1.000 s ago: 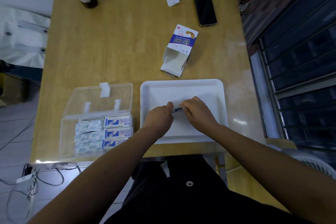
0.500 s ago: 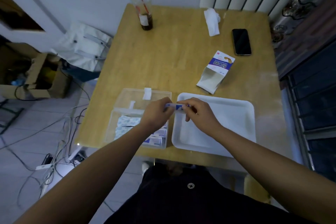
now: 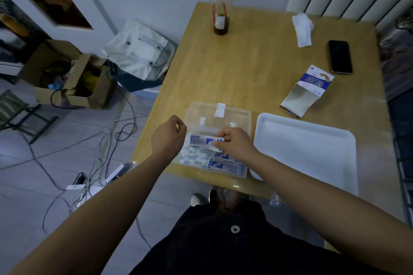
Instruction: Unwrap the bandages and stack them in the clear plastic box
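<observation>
1. A person is sitting at a wooden table (image 3: 245, 69), seen from a head-worn camera that is looking down. Both bare forearms are reaching forward over the table's near-left part.
2. The right hand (image 3: 237, 145) is pinching the right end of a bandage (image 3: 204, 140) in a blue-and-white wrapper. Its thumb and curled fingers are closing tightly on the strip.
3. The left hand (image 3: 168, 138) is sitting at the bandage's left end with its fingers curled. The back of the hand is hiding the fingertips, so I cannot tell whether it is gripping the strip.
4. The bandage is stretching roughly level between the two hands and hanging just above the clear plastic box (image 3: 237, 174), over its far half.
5. The box is sitting at the near edge of the table with its lid (image 3: 240, 116) lying open and flat behind it. It is holding stacked bandages (image 3: 201, 158) lying flat in rows, some showing blue print and others pale.
6. A white tray (image 3: 308, 147) is lying just to the right of the box.
7. Beyond the tray, an opened bandage carton (image 3: 306, 89) is lying on its side. A dark phone (image 3: 339, 57) and a crumpled tissue (image 3: 302, 29) are lying farther back.
8. A plastic cup (image 3: 221, 15) with a dark drink and a red straw is standing at the table's far edge.
9. On the floor to the left, a cardboard carton (image 3: 67, 78) is sitting open, cables (image 3: 100, 140) are trailing across the tiles, and a pale bag (image 3: 138, 56) is resting beside the table.
</observation>
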### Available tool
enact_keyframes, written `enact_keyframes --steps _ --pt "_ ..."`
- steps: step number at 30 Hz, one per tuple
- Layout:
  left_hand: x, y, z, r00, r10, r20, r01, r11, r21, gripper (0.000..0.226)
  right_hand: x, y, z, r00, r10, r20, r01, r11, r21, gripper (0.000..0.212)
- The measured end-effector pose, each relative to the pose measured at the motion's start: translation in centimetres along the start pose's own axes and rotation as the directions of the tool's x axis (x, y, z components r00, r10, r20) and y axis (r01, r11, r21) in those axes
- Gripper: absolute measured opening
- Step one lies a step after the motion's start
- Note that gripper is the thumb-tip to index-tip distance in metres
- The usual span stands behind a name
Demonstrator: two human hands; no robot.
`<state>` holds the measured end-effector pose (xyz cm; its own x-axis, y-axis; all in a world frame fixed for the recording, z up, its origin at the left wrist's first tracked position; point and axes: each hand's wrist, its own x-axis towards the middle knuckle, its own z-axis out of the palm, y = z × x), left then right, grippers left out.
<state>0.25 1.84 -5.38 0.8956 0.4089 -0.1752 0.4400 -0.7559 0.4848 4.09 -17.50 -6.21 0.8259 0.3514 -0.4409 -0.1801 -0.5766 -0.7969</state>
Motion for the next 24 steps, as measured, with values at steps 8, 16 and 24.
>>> enact_keyframes --steps 8,16,24 --pt "0.4 -3.0 0.6 0.989 -0.061 0.132 0.071 0.995 -0.07 0.026 0.4 -0.7 5.5 0.995 0.005 0.104 0.038 0.912 -0.408 0.022" --pt "0.9 -3.5 1.0 0.981 -0.041 0.192 0.061 0.994 -0.095 0.024 0.0 -0.5 6.3 0.987 -0.104 0.125 0.159 0.777 -0.608 0.021" --pt "1.3 -3.5 1.0 0.97 -0.009 0.241 0.026 0.997 -0.068 0.025 0.1 -0.8 6.0 0.973 -0.009 0.232 0.155 0.768 -0.621 0.022"
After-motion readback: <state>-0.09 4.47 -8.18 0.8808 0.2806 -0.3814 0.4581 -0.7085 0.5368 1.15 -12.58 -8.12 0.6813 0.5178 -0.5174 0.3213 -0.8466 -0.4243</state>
